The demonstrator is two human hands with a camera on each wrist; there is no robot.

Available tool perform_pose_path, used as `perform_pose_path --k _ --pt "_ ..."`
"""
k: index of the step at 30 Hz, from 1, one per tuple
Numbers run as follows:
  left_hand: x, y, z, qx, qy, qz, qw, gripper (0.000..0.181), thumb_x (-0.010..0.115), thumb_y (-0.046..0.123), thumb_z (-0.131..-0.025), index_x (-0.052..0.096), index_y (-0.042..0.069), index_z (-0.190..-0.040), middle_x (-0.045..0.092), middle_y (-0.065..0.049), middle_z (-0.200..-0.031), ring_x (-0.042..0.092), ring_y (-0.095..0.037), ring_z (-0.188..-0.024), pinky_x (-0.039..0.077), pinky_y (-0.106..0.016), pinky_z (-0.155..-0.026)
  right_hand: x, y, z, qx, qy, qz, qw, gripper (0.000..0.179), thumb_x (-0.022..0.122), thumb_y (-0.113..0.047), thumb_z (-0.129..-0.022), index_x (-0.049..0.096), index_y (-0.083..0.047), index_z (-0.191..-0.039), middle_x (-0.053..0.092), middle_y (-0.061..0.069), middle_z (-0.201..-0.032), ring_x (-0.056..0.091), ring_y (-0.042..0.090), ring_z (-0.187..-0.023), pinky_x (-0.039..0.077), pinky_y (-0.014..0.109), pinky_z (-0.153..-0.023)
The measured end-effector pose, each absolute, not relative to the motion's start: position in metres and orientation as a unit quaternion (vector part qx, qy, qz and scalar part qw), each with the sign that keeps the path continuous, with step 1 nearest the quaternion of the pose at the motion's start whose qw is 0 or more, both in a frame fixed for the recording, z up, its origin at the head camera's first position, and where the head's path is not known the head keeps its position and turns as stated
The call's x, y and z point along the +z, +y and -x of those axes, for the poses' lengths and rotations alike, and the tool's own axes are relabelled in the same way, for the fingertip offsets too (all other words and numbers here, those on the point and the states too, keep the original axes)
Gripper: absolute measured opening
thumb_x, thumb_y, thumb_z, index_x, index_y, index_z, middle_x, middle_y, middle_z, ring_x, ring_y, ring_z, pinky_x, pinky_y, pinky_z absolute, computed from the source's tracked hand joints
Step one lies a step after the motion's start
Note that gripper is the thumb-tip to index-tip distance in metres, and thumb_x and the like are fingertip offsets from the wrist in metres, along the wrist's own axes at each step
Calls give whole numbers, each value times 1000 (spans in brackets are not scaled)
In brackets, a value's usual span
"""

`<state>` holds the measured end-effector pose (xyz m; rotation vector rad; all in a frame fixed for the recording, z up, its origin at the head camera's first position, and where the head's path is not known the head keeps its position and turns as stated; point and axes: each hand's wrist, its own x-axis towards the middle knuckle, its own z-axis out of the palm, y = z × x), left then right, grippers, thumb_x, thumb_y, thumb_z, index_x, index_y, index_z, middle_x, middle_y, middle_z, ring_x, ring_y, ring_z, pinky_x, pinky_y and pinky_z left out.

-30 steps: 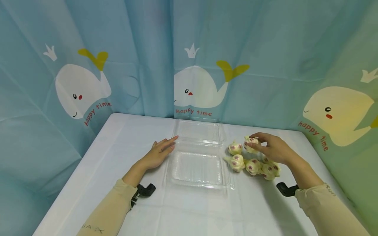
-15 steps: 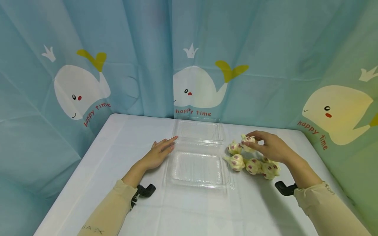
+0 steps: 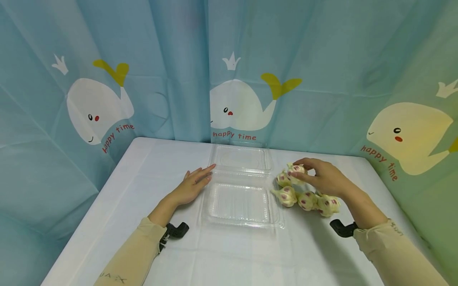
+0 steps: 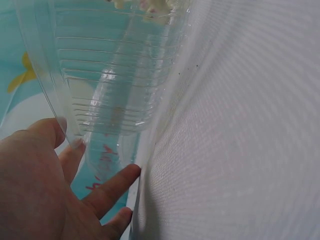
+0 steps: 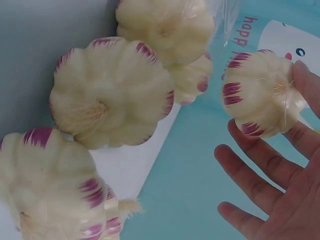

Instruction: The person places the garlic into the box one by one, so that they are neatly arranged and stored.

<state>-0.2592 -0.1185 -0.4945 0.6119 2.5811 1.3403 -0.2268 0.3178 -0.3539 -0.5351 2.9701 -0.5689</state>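
In the head view my right hand [image 3: 323, 176] pinches a garlic bulb [image 3: 296, 172] between thumb and fingers. In the right wrist view this purple-streaked bulb [image 5: 260, 95] sits by the fingertips, the other fingers spread beneath it. Several more garlic bulbs [image 3: 307, 201] cluster just below and left of that hand. A clear plastic box [image 3: 237, 203] lies opened in the middle, its lid [image 3: 241, 159] laid back toward the curtain. My left hand [image 3: 189, 188] rests at the box's left edge, fingers spread. In the left wrist view its thumb and index finger touch the rim near a corner.
A white cloth covers the table [image 3: 229, 262]. Behind it hangs a blue curtain [image 3: 186, 59] printed with whales, meeting the table's far edge. Black wrist mounts [image 3: 175, 230] sit on both forearms.
My right hand has moved a little to the left with the garlic bulb, toward the box. My left hand and the box have stayed in place.
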Motion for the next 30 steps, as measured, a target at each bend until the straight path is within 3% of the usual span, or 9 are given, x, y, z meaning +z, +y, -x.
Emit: perform_pose_path --k 18,30 --pt "-494 -118 259 455 862 -206 85 51 37 60 -108 31 53 -159 44 3 -163 16 -32 -162 -13 -58 -128 -352 298 225 -196 961 194 36 43 63 -45 -103 64 -19 -137 71 8 -122 64 35 -121 53 59 -95" --pt "-495 -119 261 450 864 -209 86 51 37 61 -108 30 53 -158 38 3 -167 17 -31 -162 -12 -59 -128 -352 285 225 -193 960 197 43 48 63 -51 -102 64 -20 -139 69 9 -129 64 31 -118 53 54 -95"
